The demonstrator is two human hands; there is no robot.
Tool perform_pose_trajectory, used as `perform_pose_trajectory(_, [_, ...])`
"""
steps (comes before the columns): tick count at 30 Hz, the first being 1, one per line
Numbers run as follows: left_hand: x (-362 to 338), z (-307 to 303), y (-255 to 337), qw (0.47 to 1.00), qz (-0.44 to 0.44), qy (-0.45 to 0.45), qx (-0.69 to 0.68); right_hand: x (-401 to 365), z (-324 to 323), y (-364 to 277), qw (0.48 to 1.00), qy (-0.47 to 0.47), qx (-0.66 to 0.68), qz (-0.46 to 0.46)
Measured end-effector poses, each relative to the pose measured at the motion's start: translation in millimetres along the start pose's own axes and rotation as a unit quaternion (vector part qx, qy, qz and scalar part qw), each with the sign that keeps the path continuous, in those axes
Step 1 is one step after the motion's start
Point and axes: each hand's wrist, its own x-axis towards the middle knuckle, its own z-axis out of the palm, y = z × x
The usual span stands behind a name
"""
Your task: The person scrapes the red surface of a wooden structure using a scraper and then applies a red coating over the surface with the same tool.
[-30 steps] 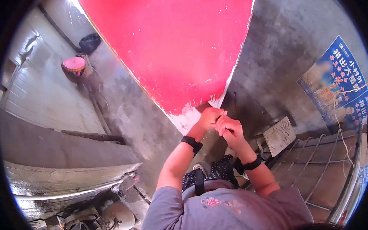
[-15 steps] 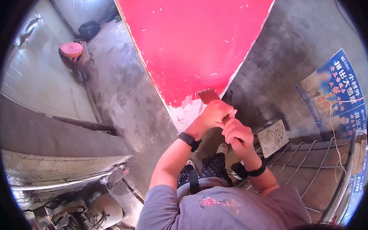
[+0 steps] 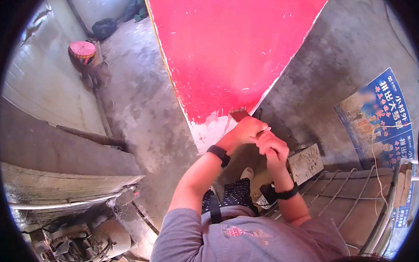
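Both hands closed on one brush: the left hand (image 3: 245, 130) gripped nearest the bristles, the right hand (image 3: 271, 144) touching it just behind, fingers curled tight round the handle. The brush (image 3: 240, 114) pressed against the lower edge of the red wall (image 3: 231, 48), beside a white patch (image 3: 209, 131). A blue poster (image 3: 381, 114) hung nearby.
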Motion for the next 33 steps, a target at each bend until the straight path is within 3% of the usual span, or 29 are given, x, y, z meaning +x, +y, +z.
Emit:
perform_pose_trajectory(2, [-27,20,-33,0.999,-0.033,-0.011,-0.010,-9,3,34,0.996,0.025,0.022,0.080])
perform_pose_trajectory(5, [-25,14,-29,0.995,-0.088,-0.031,-0.032,-9,5,25,0.999,-0.008,0.002,0.037])
perform_pose_trajectory(7, [-10,-1,-4,1.000,0.005,0.002,0.005,-2,3,-3,1.000,-0.019,-0.005,0.020])
perform_pose_trajectory(9, [5,-12,10,1.000,0.017,-0.014,0.023,5,3,-21,0.999,-0.013,-0.012,-0.038])
perform_pose_trajectory(11, [6,-12,11,0.999,0.016,-0.022,0.020,5,3,-12,0.999,-0.006,0.006,-0.038])
perform_pose_trajectory(13, [-12,2,-10,1.000,-0.005,-0.023,0.014,-3,1,12,0.999,0.007,0.014,0.035])
perform_pose_trajectory(17, [-32,11,-27,0.997,-0.078,-0.020,-0.008,-9,5,34,0.998,-0.002,0.036,0.059])
perform_pose_trajectory(19, [-20,-7,-3,1.000,-0.026,-0.010,0.013,-2,10,4,1.000,-0.026,0.016,-0.003])
perform_pose_trajectory(23, [-15,-27,14,0.999,-0.029,-0.011,0.010,2,20,-7,0.998,-0.033,0.021,-0.041])
perform_pose_trajectory(27, [-47,-4,-26,0.994,-0.073,-0.059,-0.048,-13,16,43,0.999,-0.025,0.022,0.043])
perform_pose_trajectory(29, [-51,0,-27,0.995,-0.083,0.004,-0.049,-11,16,46,0.995,-0.049,0.038,0.080])
perform_pose_trajectory(31, [-42,-11,-13,0.993,-0.109,-0.009,-0.045,-1,23,17,0.995,-0.041,0.041,0.076])
perform_pose_trajectory(33, [-32,-21,4,0.998,-0.054,0.007,-0.017,2,27,0,0.999,-0.053,0.008,-0.006])
